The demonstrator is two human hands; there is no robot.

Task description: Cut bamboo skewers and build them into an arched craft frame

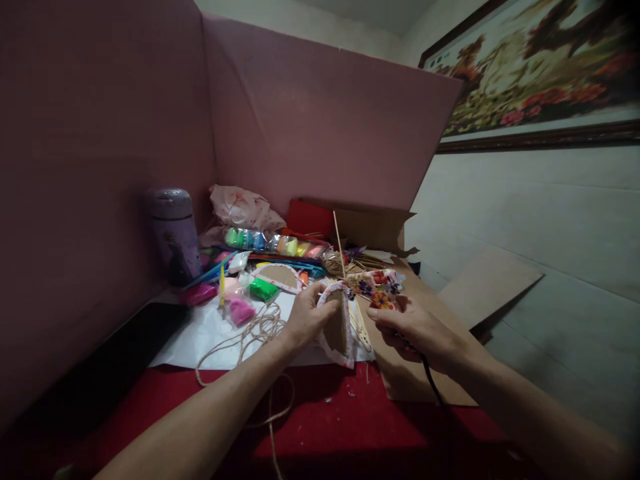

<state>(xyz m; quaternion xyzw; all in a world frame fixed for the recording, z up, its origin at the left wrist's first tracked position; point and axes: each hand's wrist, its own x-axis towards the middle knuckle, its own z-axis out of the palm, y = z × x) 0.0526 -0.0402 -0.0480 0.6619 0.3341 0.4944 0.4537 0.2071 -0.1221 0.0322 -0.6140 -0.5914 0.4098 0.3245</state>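
Observation:
My left hand (311,313) grips a half-round cardboard piece (336,327) with a pale pink patterned edging, held up on its side. A thin wooden stick (339,240) rises from its top end; how it is fixed I cannot make out. My right hand (413,330) is closed around a flower-patterned glue gun (383,297), whose front end reaches the cardboard's upper edge. A black cord (430,380) trails below that hand. A second edged half-round piece (280,275) lies behind, on the table.
Loose twine (263,327) curls over a white sheet (175,340). Colored clay packets (263,289), a purple bottle (175,237) and a dark flat object (110,360) stand or lie leftward. Brown cardboard (405,373) lies to the right. Pink panels (320,113) enclose the back and left.

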